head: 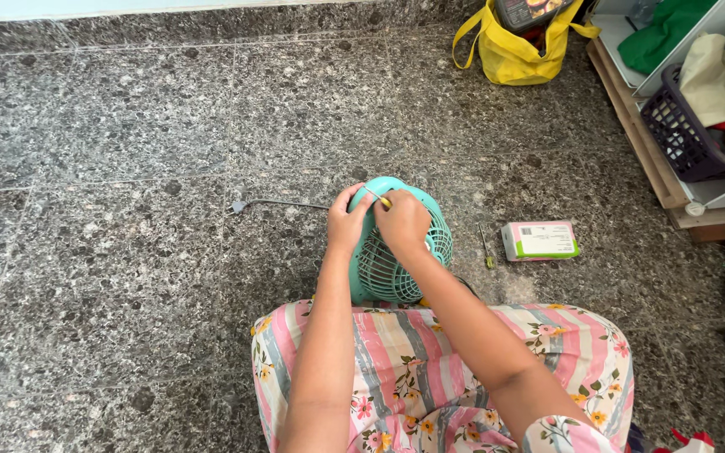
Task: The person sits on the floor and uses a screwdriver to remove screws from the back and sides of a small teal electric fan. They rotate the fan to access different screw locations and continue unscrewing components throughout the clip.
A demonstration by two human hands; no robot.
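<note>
A small teal fan (pixel 396 256) with a round wire grille stood on the speckled grey stone floor (pixel 127 168) at the centre of the frame, just above the person's lap, which was covered in striped floral cloth (pixel 438 369). Its grille faced the lower right, and a grey cord (pixel 274 202) ran from its upper left side across the floor towards the left. The left hand (pixel 347 222) was cupped against the upper left rim of the fan, fingers curled loosely round the casing. The right hand (pixel 403 220) lay over the top of the grille with its fingers closed on a thin screwdriver (pixel 378 198) with a yellow handle, whose shaft pointed up and left towards the top of the fan. To the right of the fan, a second slim tool (pixel 486 247) lay on the floor, and just beyond it a small green and white box (pixel 539 240). A yellow bag (pixel 518 42) sat at the upper edge of the frame, and a wooden shelf (pixel 639 134) with a dark basket (pixel 685 134) filled the upper right corner.
</note>
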